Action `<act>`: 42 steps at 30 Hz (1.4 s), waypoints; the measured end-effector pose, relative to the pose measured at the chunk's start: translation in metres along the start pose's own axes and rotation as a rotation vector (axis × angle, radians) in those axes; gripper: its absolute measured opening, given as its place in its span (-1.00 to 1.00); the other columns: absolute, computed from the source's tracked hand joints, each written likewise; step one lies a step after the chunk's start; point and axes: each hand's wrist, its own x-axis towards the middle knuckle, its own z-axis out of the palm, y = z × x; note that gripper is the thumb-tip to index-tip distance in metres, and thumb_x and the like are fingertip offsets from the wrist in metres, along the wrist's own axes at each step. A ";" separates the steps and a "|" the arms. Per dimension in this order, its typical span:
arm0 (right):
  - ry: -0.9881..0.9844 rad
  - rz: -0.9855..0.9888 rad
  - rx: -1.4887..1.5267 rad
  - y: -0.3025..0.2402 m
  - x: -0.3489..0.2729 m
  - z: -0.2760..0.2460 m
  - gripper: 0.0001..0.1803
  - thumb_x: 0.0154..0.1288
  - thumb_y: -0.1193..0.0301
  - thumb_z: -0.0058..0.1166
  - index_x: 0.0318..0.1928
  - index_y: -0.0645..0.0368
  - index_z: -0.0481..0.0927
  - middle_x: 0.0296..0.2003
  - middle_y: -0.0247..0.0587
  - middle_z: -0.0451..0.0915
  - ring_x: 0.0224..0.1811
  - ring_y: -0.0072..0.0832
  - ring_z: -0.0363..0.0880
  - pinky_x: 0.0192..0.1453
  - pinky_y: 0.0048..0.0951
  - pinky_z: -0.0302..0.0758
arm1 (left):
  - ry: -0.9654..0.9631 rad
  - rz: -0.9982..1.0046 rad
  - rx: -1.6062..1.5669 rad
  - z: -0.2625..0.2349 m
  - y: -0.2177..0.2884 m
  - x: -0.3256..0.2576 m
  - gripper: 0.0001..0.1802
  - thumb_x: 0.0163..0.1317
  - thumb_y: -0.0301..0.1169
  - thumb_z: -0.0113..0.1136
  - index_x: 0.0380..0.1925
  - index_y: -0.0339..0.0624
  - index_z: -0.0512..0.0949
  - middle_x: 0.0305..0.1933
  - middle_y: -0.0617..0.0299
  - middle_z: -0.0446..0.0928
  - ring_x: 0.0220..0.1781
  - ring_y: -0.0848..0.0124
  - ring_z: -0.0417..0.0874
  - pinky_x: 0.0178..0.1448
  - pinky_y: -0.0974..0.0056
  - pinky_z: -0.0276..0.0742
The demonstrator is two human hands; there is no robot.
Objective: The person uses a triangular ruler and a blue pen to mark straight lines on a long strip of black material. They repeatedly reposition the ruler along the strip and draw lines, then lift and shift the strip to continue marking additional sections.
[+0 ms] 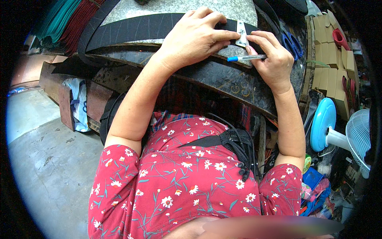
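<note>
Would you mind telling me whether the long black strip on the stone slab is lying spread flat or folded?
Spread flat: the long black strip lies along the grey stone slab, pressed down by the left hand.

A long black strip of material carries faint pale lines and lies on a grey speckled stone slab. The small template is pale grey; the pen is white with a blue cap. Blue-handled scissors; light-blue fan base; red dress with white daisies.
</note>
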 end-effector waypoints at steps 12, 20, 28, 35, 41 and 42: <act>0.006 0.013 0.004 -0.002 0.001 0.000 -0.78 0.17 0.27 0.41 -0.16 -0.05 0.77 -0.12 -0.42 0.74 -0.24 -0.34 0.78 -0.21 -0.38 0.67 | -0.074 -0.017 -0.021 -0.003 0.000 0.001 -0.61 0.29 -0.20 0.34 0.13 0.40 0.71 0.11 0.24 0.57 0.17 0.15 0.55 0.28 0.07 0.52; 0.013 -0.023 -0.008 0.000 0.001 0.000 -0.78 0.17 0.25 0.41 -0.16 -0.04 0.77 -0.12 -0.41 0.74 -0.24 -0.33 0.78 -0.20 -0.38 0.67 | -0.079 0.003 -0.027 -0.003 0.001 0.004 -0.66 0.30 -0.23 0.32 0.08 0.29 0.72 0.23 0.29 0.57 0.20 0.16 0.55 0.29 0.06 0.50; 0.019 -0.041 -0.002 0.004 0.001 0.002 -0.78 0.18 0.25 0.40 -0.16 -0.04 0.78 -0.13 -0.42 0.74 -0.24 -0.34 0.78 -0.20 -0.39 0.67 | -0.038 -0.044 -0.006 0.013 0.008 0.014 -0.73 0.29 -0.06 0.31 -0.10 0.16 0.72 -0.01 0.44 0.70 0.12 0.26 0.61 0.22 0.03 0.48; 0.024 -0.047 0.007 0.005 0.000 0.003 -0.78 0.16 0.27 0.41 -0.16 -0.04 0.78 -0.13 -0.45 0.74 -0.27 -0.35 0.77 -0.21 -0.39 0.67 | 0.037 -0.104 -0.037 0.022 0.011 0.012 -0.73 0.29 -0.05 0.33 -0.12 0.14 0.72 -0.01 0.44 0.70 0.15 0.27 0.60 0.25 0.05 0.46; 0.037 0.117 0.429 0.009 0.011 -0.012 -0.85 0.25 0.41 0.33 -0.18 0.10 0.82 -0.21 -0.22 0.70 -0.17 -0.41 0.72 -0.07 -0.41 0.60 | 0.003 -0.093 -0.035 0.022 0.008 0.016 -0.73 0.25 -0.08 0.36 -0.11 0.14 0.72 0.04 0.45 0.69 0.17 0.25 0.59 0.27 0.04 0.46; 0.120 0.041 0.454 0.013 0.017 -0.017 -0.88 0.36 0.43 0.29 -0.13 0.15 0.74 -0.32 -0.24 0.67 -0.30 -0.47 0.68 -0.17 -0.45 0.58 | -0.005 -0.102 -0.039 0.022 0.009 0.016 -0.73 0.25 -0.09 0.36 -0.10 0.14 0.72 0.05 0.45 0.69 0.17 0.24 0.59 0.28 0.04 0.46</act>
